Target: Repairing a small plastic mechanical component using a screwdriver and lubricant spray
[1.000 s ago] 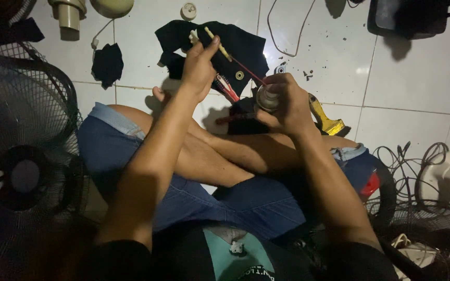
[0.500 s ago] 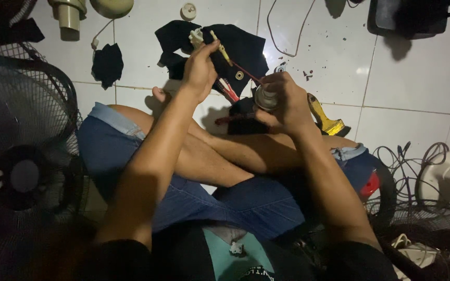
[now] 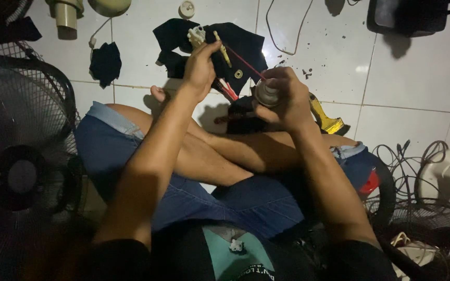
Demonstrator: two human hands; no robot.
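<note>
Red straw (image 3: 245,63) half hidden, right hand (image 3: 282,99) covering spray can (image 3: 266,93)

White tiled floor (image 3: 412,67) in dim light, a lamp glare on it.

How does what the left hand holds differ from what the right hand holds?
The left hand pinches a small pale part at its fingertips; the right hand wraps round a spray can. The part is small and irregular; the can is bigger, round and metallic. The can carries a thin red straw pointing toward the part; the part has none. Both are held up above the black cloth.
</note>
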